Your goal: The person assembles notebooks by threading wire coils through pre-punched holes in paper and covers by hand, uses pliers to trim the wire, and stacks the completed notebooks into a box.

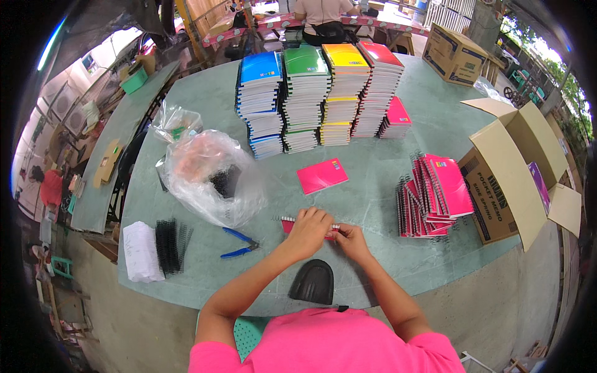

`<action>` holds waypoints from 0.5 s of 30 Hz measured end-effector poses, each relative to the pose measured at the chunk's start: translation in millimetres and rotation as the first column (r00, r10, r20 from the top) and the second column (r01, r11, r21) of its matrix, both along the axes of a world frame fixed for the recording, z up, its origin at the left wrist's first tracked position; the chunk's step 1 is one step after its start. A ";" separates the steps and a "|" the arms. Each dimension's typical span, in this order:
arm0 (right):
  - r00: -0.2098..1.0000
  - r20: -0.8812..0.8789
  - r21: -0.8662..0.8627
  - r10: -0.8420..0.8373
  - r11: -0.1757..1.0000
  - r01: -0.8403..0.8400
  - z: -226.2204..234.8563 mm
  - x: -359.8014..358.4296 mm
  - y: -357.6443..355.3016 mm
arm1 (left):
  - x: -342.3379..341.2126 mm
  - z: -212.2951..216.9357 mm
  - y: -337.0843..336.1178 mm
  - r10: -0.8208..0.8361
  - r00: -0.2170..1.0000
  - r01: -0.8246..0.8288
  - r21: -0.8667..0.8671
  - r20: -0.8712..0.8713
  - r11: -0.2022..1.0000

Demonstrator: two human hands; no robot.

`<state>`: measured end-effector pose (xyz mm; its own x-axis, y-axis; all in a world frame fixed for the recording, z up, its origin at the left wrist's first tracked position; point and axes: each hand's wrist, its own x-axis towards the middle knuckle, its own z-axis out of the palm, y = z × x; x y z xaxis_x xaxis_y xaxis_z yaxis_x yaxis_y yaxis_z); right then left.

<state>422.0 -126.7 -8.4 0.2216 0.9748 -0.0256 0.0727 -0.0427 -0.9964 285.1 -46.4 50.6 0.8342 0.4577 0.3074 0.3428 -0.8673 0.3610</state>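
Observation:
A small pink notebook (288, 226) lies on the table in front of me, with its punched edge along the far side. Past its left end pokes a dark spiral coil (277, 218). Over the notebook is my left hand (310, 232), its fingers bent down and gripping it. My right hand (352, 242) pinches the right end of the bound edge; its fingertips partly hide what is between them. A loose pink cover or pad (322, 176) lies just beyond. To the left of my hands rest blue-handled cutters (239, 244).
Tall stacks of blue, green, yellow and red notebooks (305, 93) stand at the back. On the right are a pile of pink spiral notebooks (435, 196) and an open carton (497, 186). A plastic bag (208, 177) and black coils (171, 245) lie left. Another person (323, 13) sits beyond.

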 end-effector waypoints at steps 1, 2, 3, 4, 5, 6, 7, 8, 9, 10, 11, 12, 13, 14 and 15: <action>1.000 -0.009 -0.008 -0.009 1.000 0.009 -1.5 0.3 -0.8 | 3.5 3.1 -2.3 0.000 1.000 0.000 0.007 -0.003 1.000; 1.000 -0.019 -0.016 -0.018 1.000 0.018 -3.6 0.7 -1.3 | 6.5 4.2 -4.2 0.001 1.000 -0.001 0.014 -0.007 1.000; 0.999 -0.028 -0.023 -0.027 0.999 0.026 -6.2 1.0 -1.6 | 9.0 1.2 -4.8 -0.024 1.000 0.024 -0.040 -0.003 0.999; 1.000 -0.009 -0.005 -0.028 1.000 0.028 -9.6 1.4 -1.6 | 10.9 -2.2 -4.8 -0.047 0.999 0.047 -0.090 0.003 0.995; 1.000 0.009 0.014 -0.029 0.999 0.029 -14.1 2.2 -1.4 | 11.6 -4.9 -4.5 -0.069 0.998 0.069 -0.141 0.009 0.988; 0.999 0.028 0.034 -0.031 0.999 0.030 -17.5 2.9 -1.4 | 11.1 -7.4 -4.4 -0.076 0.997 0.079 -0.136 0.027 0.987; 0.999 0.025 0.025 -0.019 1.000 0.019 -18.7 3.8 -1.8 | 10.8 -9.0 -4.3 -0.083 0.995 0.089 -0.133 0.046 0.987; 1.000 0.023 0.016 -0.008 1.000 0.008 -19.6 4.5 -2.3 | 10.3 -10.4 -4.3 -0.091 0.994 0.099 -0.129 0.065 0.987; 1.000 0.021 0.008 0.003 1.000 -0.003 -20.5 4.5 -2.5 | 10.1 -11.6 -4.6 -0.087 0.995 0.093 -0.113 0.058 0.989; 1.000 0.031 0.023 0.002 1.000 -0.003 -23.3 4.9 -1.7 | 10.9 -12.5 -4.9 -0.082 0.995 0.087 -0.099 0.051 0.991; 0.999 0.041 0.039 0.000 0.999 -0.001 -26.1 4.9 -0.3 | 11.7 -13.5 -5.2 -0.078 0.996 0.082 -0.085 0.044 0.993; 0.999 0.050 0.055 -0.003 0.998 0.000 -28.8 5.2 0.0 | 12.6 -15.2 -5.0 -0.082 0.996 0.085 -0.082 0.041 0.993; 0.998 0.060 0.038 0.004 0.999 -0.006 -23.8 4.6 0.0 | 13.3 -16.1 -4.3 -0.085 0.996 0.088 -0.075 0.039 0.993; 0.998 0.069 0.022 0.009 1.000 -0.011 -17.6 4.2 -0.8 | 14.0 -17.1 -4.1 -0.090 0.995 0.092 -0.067 0.036 0.993; 0.997 0.077 0.005 0.013 1.000 -0.014 -13.6 3.3 -1.1 | 12.1 -17.9 -4.2 -0.069 0.997 0.073 -0.119 0.038 0.990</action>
<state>425.3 -127.9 -21.9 0.2093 0.9778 -0.0035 0.1498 -0.0356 -0.9881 297.2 -50.6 32.7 0.8560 0.4332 0.2821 0.2678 -0.8384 0.4747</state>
